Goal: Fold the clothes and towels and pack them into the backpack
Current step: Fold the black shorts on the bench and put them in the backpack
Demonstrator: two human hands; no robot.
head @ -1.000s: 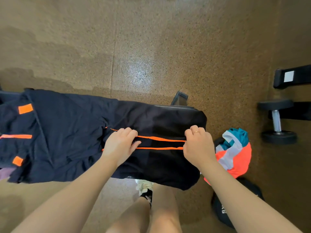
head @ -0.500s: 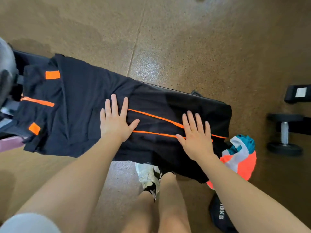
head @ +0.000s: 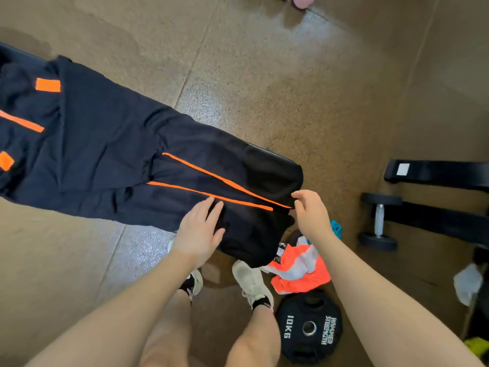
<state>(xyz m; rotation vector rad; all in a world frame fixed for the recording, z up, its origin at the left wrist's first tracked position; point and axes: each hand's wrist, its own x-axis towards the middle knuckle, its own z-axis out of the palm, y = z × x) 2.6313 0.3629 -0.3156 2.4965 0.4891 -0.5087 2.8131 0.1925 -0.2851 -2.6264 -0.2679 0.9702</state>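
Since half a second ago both hands have slid rightward off the middle of the trousers (head: pixel 111 144) toward the leg ends, and the camera has swung so the garment now runs diagonally. From the head view, which is the only one I have, the dark trousers with orange piping lie stretched along the bench (head: pixel 275 152), waist end at far left, cuffs at the right end where a little black padding shows. My left hand (head: pixel 198 231) rests flat and open on the lower leg, fingers spread, gripping nothing. My right hand (head: pixel 311 214) is at the cuff edge with thumb and forefinger closing toward a pinch; I cannot tell whether it has the cloth yet. I judge I am partway through folding this one garment: legs laid together, smoothed, lengthwise fold not yet made. The next move, I reckon, calls for a firm pinch on the cuffs and carrying them leftward over to the waist while the left hand pins the middle. An orange, white and teal garment (head: pixel 299 271) lies crumpled on the floor (head: pixel 291 75) by my shoes (head: pixel 251 282), unfolded. No backpack shows that I can identify.
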